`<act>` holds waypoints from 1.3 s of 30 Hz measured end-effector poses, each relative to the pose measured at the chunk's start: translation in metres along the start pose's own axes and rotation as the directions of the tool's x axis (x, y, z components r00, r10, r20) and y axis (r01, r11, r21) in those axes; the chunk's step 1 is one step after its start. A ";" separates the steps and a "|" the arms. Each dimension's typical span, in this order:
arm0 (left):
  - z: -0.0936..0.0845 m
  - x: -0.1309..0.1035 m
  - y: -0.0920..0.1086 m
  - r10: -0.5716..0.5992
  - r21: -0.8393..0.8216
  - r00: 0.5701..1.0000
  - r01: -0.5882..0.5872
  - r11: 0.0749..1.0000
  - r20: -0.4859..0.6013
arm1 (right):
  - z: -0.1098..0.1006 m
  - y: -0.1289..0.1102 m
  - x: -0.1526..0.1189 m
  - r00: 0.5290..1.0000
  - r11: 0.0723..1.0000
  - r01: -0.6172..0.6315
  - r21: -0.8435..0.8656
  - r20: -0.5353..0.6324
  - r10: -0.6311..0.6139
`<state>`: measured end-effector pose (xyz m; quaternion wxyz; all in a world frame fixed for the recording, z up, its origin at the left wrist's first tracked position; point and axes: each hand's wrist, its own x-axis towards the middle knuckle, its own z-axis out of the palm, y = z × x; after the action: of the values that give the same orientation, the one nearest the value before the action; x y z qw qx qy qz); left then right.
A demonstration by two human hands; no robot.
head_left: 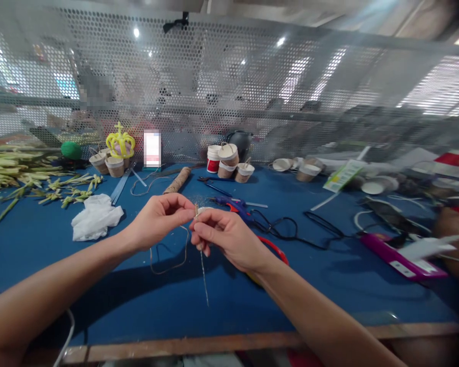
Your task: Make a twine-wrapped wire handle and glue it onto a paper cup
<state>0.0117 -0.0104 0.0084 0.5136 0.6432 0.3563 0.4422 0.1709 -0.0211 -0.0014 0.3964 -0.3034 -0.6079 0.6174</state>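
My left hand (pixel 168 219) is closed in a pinch on the end of some thin brown twine (pixel 186 250), which loops down toward the table. Right beside it, my right hand (pixel 224 234) pinches the twine where both sets of fingertips meet. From below the right fingers hangs a thin pale strand (pixel 204 280); its upper part is hidden. A small pale rounded piece shows behind the fingertips, too covered to name. Behind my left hand lies a roll of brown twine (pixel 179 181).
Beyond my right hand lie a blue glue gun (pixel 233 205), pliers (pixel 216 186) and small wrapped cups (pixel 227 168). A white crumpled cloth (pixel 95 218) and green plant stems (pixel 71 191) are at left. A purple power strip (pixel 401 257) lies right, near another person's hand (pixel 453 229).
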 end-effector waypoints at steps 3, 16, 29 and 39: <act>0.001 0.001 0.002 -0.024 -0.023 0.999 0.023 0.999 -0.039 | 0.001 -0.002 0.002 1.000 0.997 0.005 -0.071 -0.024 -0.007; 0.002 0.006 -0.005 -0.109 -0.146 0.987 0.092 0.985 -0.114 | 0.004 0.004 0.009 0.966 0.930 0.111 -0.350 -0.180 -0.183; 0.001 0.005 -0.009 -0.118 -0.316 0.989 0.140 0.938 0.088 | -0.004 0.006 0.004 0.999 0.999 0.006 0.031 -0.041 -0.005; 0.002 0.003 -0.009 -0.126 -0.267 0.991 0.136 0.954 0.055 | -0.004 0.005 0.004 0.997 0.999 0.034 -0.039 -0.075 -0.037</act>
<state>0.0149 -0.0065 0.0005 0.6311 0.5505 0.3249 0.4394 0.1715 -0.0152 -0.0063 0.4241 -0.3231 -0.6092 0.5870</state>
